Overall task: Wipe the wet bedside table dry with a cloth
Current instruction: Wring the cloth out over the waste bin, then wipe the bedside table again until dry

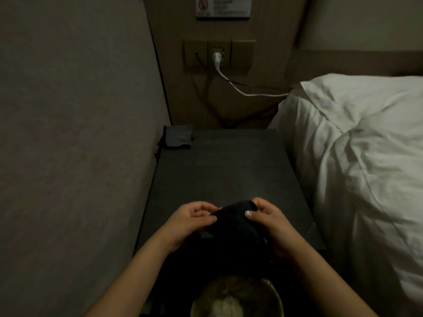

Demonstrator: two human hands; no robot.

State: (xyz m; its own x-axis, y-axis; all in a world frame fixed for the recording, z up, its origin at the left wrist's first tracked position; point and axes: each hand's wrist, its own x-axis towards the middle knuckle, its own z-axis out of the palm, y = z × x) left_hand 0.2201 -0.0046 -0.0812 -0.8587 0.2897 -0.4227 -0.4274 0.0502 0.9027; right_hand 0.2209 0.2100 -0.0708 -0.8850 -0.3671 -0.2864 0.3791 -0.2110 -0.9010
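A dark bedside table (219, 170) stretches away from me between a wall and a bed. Above its near edge I hold a dark cloth (235, 223) bunched between both hands. My left hand (192, 218) pinches its left side with thumb and fingers. My right hand (267, 220) grips its right side, thumb on top. The cloth's lower part hangs down in shadow. The room is dim and I cannot make out wet patches on the tabletop.
A second folded grey cloth (177, 139) lies at the table's far left corner. A white bed with pillow (357, 143) borders the right side. A padded wall (75, 133) borders the left. A plugged white cable (235, 85) hangs at the back. A round bin (238, 296) sits below.
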